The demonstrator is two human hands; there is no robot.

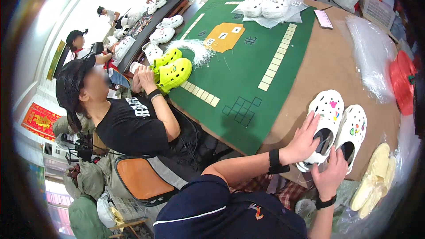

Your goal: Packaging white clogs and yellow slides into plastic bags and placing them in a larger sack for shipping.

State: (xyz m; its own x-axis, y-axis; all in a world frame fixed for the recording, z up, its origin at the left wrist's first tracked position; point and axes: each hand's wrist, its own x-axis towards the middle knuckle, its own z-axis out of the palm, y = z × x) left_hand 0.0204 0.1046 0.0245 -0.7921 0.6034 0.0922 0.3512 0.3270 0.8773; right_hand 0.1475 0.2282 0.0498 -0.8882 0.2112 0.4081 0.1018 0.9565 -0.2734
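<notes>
A pair of white clogs with holes and colourful charms lies in front of me at the table's right side. The left clog [324, 105] has my left hand [304, 141] along its side, fingers reaching over the edge of its foot opening. At its heel, my right hand [328, 176] has its fingers bent against the rim, next to the right clog [355, 124]. A thin clear strand shows near the left clog's heel. Exactly what the right fingertips pinch is partly hidden.
A co-worker at left handles lime-green clogs [175, 74] beside a bundle of clear ties [197, 52]. Across the green-topped table [248, 86], another person holds bagged white clogs [264, 5]. Clear plastic bags [369, 55], a phone [323, 19] and yellow insoles [374, 181] are at right.
</notes>
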